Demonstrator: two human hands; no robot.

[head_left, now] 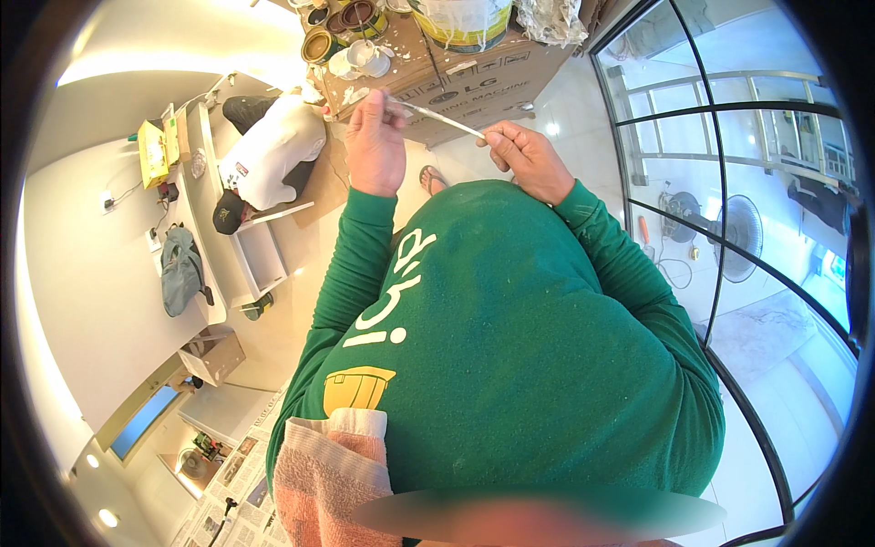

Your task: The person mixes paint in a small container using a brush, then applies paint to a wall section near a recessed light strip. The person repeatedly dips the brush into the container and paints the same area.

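A thin whitish stick (447, 121) slants across in front of my chest. My right hand (530, 160) is closed on its near right end, pinched between thumb and fingers. At the stick's far left end is my left hand (376, 146), its fingers curled about that end and slightly blurred. What tip the stick has there cannot be made out. Just beyond my hands stands a large cardboard box (497, 91), its top spotted with white smears. On it are a white cup (368, 58), an opened paint tin (319, 45) and a white-smeared bucket (462, 25).
On the left a person (273, 155) in a white top bends over a low white shelf unit (258, 260). A grey bag (182, 271) hangs nearby. Black-framed glass panels (715, 111) line the right side, with a ladder and a fan (736, 239) behind. Newspapers (232, 483) cover floor at lower left.
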